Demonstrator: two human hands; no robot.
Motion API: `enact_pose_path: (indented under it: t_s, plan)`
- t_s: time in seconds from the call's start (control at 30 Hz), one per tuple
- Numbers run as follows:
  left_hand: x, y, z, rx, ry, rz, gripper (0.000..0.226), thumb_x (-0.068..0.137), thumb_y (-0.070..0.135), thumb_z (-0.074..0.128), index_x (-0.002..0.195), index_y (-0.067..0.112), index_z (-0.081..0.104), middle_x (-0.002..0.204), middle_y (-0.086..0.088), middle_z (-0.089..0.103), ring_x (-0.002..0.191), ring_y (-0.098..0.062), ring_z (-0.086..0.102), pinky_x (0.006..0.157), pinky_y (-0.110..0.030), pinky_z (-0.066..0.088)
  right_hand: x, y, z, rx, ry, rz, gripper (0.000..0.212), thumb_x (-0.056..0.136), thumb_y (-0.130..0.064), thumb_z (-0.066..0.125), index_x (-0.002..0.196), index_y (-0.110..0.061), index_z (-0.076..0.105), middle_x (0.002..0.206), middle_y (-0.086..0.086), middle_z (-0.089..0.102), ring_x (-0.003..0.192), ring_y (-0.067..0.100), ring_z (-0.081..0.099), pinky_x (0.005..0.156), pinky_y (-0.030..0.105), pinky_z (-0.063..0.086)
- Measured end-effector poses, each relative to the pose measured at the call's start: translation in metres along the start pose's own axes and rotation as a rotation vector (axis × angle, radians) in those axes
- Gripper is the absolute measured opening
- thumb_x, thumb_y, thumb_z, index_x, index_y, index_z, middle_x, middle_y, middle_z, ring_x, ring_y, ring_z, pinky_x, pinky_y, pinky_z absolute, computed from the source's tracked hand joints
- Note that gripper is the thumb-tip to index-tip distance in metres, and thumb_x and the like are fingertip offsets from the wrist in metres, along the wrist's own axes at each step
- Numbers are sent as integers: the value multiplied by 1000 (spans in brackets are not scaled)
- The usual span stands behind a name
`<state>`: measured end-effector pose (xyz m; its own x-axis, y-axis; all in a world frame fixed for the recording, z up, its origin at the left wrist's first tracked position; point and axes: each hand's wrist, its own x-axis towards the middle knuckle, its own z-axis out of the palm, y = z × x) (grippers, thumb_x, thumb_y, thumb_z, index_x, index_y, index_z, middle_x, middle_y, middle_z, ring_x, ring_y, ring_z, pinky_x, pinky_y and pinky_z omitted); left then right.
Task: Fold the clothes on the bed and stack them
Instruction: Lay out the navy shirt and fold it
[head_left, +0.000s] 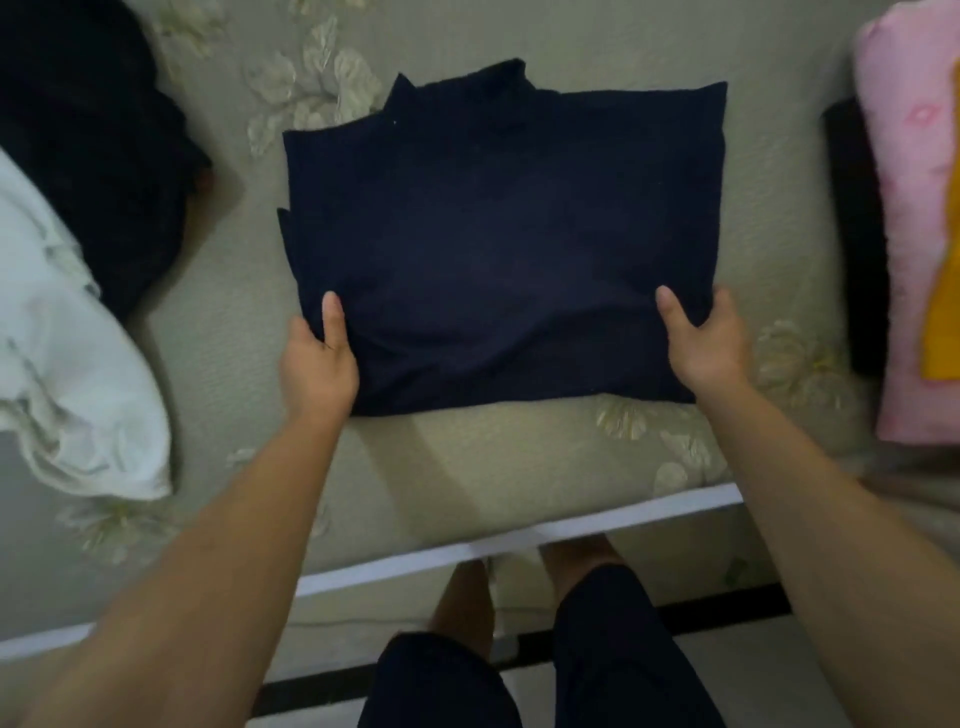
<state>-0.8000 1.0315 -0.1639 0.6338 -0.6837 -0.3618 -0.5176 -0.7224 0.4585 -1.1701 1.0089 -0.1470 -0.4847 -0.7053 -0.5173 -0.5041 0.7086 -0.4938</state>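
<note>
Head view: the folded navy garment lies flat at the centre of the bed. The left hand and right hand each pinch a near corner in a closed grip, thumb on top. A white cloth lies left; pink fabric lies right.

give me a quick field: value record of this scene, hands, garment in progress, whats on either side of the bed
surface: bed cover, pale with a flower pattern
garment in progress: navy top, folded into a rough rectangle, collar at the far edge
left hand: grips the near left corner of the navy top, thumb on top
right hand: grips the near right corner, thumb on top
person's left: white garment and dark clothes, unfolded
person's right: pink fabric with a yellow item on it
</note>
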Motion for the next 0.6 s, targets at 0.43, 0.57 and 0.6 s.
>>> enact_pose_path:
  t_s: [0.43,0.57,0.6]
  plan:
    - [-89,-59,-45,330,163,339,54,101,43,39,145,12,41,153,-19,35,142,-36,31,113,-50,21,-132,32,27,-549,235,-412,72,102,-45,44,159,-17,12,164,25,6,151,40,8,121,51,9]
    - [-53,-31,-12,692,-180,738,67,100,64,15,158,31,8,165,-15,-1,151,-38,-4,116,-66,0,-118,22,62,-796,42,-726,66,104,-51,32,161,-25,9,166,19,-4,153,39,-3,123,56,3]
    - [-36,-33,-9,725,-195,685,71,97,70,9,157,34,0,165,-14,-8,150,-39,-9,114,-69,-1,-109,25,68,-839,-7,-733,70,103,-57,30,161,-26,6,166,18,-7,153,39,-5,122,57,2]
